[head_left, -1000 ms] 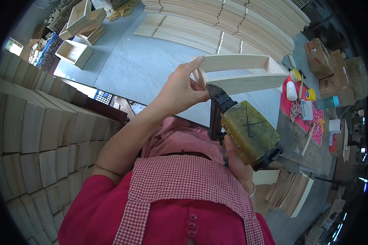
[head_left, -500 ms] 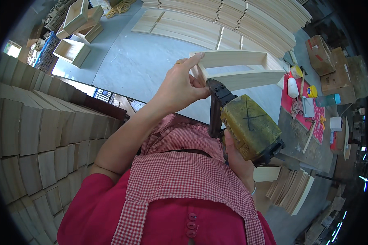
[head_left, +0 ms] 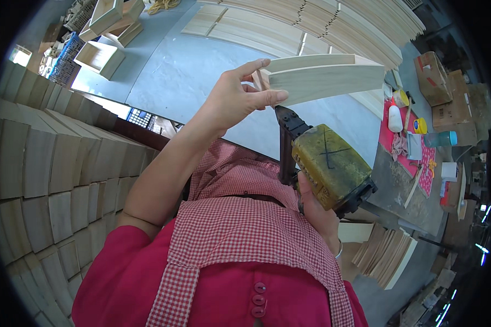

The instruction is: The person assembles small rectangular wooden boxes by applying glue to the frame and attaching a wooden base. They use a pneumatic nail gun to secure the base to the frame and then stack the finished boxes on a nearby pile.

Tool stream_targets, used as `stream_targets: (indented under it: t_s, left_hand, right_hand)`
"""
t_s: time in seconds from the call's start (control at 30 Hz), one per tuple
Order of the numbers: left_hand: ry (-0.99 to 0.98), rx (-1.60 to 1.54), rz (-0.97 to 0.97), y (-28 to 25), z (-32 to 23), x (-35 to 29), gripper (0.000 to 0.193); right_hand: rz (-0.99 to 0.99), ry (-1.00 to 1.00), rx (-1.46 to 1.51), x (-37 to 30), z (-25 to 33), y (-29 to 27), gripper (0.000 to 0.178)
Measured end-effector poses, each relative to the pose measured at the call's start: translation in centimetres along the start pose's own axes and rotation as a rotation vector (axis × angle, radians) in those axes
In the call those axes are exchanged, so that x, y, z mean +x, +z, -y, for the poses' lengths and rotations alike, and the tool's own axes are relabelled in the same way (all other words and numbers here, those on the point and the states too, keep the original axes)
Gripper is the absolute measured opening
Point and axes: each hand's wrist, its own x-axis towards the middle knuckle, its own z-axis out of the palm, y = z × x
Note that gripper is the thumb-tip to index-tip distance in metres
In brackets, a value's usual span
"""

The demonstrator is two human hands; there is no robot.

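The wooden frame, a narrow rectangle of pale boards, stretches rightward from the left hand's fingertips, raised over the table; only a thin strip of its inside shows. The left hand pinches its near-left corner, the thumb pressed on the near long board and the index finger over the end board, parted only by the wood between.

Just below that thumb sits the black nose of the yellow nail gun; whether it touches the frame I cannot tell. Two dark strokes cross on the gun's casing. The right hand is wrapped around the gun from below, most of its fingers hidden behind it.

Beyond the left fingertips lie stacked boards. Well to their left, past the wrist, stand open wooden boxes, one showing its pale inside, and a blue basket, its contents unclear. Nearer that forearm is a keypad, its key markings too small to read.

Right of both hands' fingers are a white bottle, a yellow-lidded tub and a see-through jar with a teal lid, and farther right a cardboard box.
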Motion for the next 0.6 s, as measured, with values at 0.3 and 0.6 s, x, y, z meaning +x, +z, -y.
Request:
stream_targets:
  t_s: [0.3, 0.6]
  left_hand:
    - [0.017, 0.002, 0.0, -0.1, 0.2, -0.1, 0.09]
    - [-0.008, 0.046, -0.006, -0.1, 0.8, 0.0, 0.088]
  right_hand:
    - [-0.11, -0.129, -0.016, 0.1, -0.6, 0.7, 0.029]
    - [-0.095, -0.045, 0.066, 0.1, -0.6, 0.8, 0.036]
